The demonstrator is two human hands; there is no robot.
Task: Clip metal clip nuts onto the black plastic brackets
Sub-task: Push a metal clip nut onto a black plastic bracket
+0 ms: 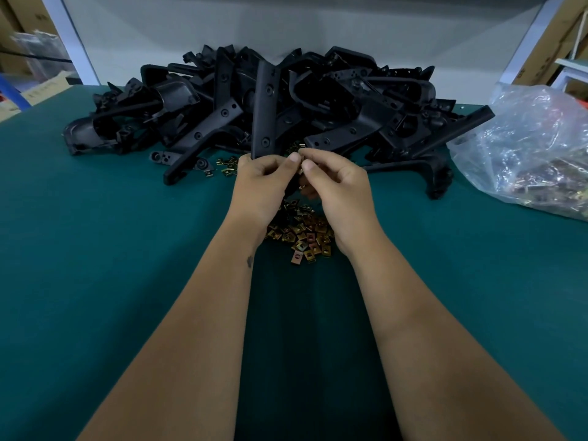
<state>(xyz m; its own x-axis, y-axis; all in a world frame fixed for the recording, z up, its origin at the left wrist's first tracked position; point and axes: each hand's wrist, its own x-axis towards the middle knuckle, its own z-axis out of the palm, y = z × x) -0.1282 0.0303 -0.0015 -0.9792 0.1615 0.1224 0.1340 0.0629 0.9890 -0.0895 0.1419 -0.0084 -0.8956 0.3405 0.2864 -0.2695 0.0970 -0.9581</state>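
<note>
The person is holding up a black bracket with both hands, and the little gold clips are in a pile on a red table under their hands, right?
Almost. The table is green, not red, as the head view shows. The rest holds: the left hand and right hand hold up a black bracket, and the gold clips lie in a pile beneath the hands.

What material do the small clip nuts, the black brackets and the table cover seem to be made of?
Clip nuts: probably plated metal, with a shiny gold and copper tint.
Black brackets: probably moulded plastic, matte, with ribs and round bosses.
Table cover: teal, dull and smooth; rubber mat or cloth, I cannot tell which.
</note>
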